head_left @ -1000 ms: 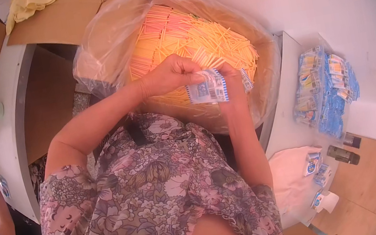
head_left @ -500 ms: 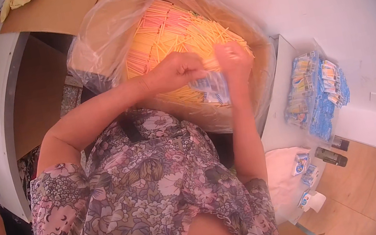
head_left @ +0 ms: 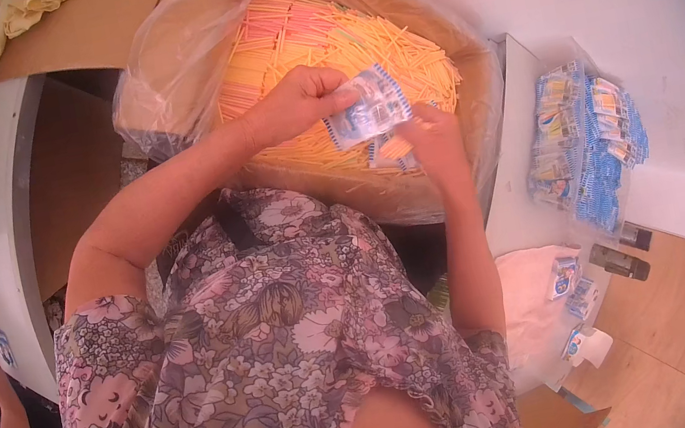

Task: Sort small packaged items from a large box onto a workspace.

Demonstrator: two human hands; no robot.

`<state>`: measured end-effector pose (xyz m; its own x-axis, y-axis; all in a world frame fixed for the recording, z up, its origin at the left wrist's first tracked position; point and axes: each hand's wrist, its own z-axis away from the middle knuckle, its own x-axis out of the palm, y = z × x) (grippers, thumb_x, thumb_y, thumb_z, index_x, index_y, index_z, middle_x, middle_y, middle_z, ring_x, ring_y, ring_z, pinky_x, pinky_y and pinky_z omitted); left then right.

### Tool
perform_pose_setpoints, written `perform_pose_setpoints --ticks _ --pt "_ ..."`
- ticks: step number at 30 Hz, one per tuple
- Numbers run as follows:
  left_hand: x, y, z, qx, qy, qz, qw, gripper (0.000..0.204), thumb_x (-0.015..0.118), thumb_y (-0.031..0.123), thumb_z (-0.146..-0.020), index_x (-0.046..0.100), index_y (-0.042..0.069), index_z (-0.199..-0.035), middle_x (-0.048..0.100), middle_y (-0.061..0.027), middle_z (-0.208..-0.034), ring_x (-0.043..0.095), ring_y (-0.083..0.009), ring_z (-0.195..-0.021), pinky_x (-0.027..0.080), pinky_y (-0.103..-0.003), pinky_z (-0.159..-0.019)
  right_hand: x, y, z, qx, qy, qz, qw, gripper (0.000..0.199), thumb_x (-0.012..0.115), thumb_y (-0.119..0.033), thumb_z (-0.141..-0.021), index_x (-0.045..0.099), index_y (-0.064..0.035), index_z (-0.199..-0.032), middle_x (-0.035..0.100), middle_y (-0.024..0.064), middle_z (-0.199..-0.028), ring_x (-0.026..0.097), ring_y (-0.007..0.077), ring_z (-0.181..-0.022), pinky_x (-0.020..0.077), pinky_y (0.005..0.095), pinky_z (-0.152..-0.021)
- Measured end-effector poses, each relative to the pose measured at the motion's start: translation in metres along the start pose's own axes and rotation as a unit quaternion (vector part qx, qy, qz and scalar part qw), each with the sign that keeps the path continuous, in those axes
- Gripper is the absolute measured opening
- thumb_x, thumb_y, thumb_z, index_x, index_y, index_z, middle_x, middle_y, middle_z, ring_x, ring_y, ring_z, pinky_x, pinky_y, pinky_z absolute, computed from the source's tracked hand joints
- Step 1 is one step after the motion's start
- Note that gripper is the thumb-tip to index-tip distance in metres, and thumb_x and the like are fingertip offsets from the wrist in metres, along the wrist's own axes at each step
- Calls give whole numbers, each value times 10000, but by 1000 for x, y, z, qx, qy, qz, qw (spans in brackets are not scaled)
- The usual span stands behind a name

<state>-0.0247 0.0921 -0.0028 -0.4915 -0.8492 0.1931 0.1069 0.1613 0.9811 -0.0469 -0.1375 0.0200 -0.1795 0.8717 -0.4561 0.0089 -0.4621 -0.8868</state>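
Note:
My left hand (head_left: 296,105) pinches the left side of a small clear plastic packet (head_left: 371,105) with blue-striped ends, held above the box. At the packet's lower right corner is my right hand (head_left: 437,140), fingers curled and partly blurred; what they grip is hard to make out. Under the hands, a second blue-and-white packet (head_left: 381,155) lies on the sticks. Many thin yellow and pink sticks (head_left: 268,48) fill a cardboard box (head_left: 485,111) lined with a clear plastic bag (head_left: 155,86).
Right of the box, a clear container (head_left: 584,203) holds many filled blue packets (head_left: 600,141). Nearer lie a pink cloth (head_left: 526,292), several loose packets (head_left: 566,277) and a dark cylindrical object (head_left: 621,261). On the left are a white table edge (head_left: 18,244) and another person's arm (head_left: 3,393).
The hands, formerly close together over the sticks, have drawn slightly apart. The packet is now raised flat in my left hand. My right hand has dropped a little lower.

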Motion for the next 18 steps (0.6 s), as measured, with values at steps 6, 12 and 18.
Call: perform_pose_setpoints --ticks 6,12,18 --pt "-3 0 2 24 11 -65 998 103 646 82 -857 678 -15 -859 664 -16 -770 597 -64 -732 494 -225 -691 -26 -17 -3 139 1 -348 927 91 639 -138 -844 594 -78 -792 530 -22 -622 496 61 -490 368 210 -395" --pt "-1 6 -1 0 14 -26 1000 97 709 28 -778 698 -15 -865 664 -37 -803 596 -83 -768 477 -231 -727 -30 -48 -14 123 -36 -352 927 101 637 -132 -847 565 -87 -792 506 -32 -594 465 64 -429 331 202 -362" --pt "-2 7 -4 67 -35 -68 995 131 716 28 -766 703 -13 -890 695 -80 -906 626 -129 -844 488 -263 -800 -23 -57 -26 110 -7 -244 963 198 701 -178 -817 594 -54 -706 485 -50 -569 338 16 -426 239 206 -385"
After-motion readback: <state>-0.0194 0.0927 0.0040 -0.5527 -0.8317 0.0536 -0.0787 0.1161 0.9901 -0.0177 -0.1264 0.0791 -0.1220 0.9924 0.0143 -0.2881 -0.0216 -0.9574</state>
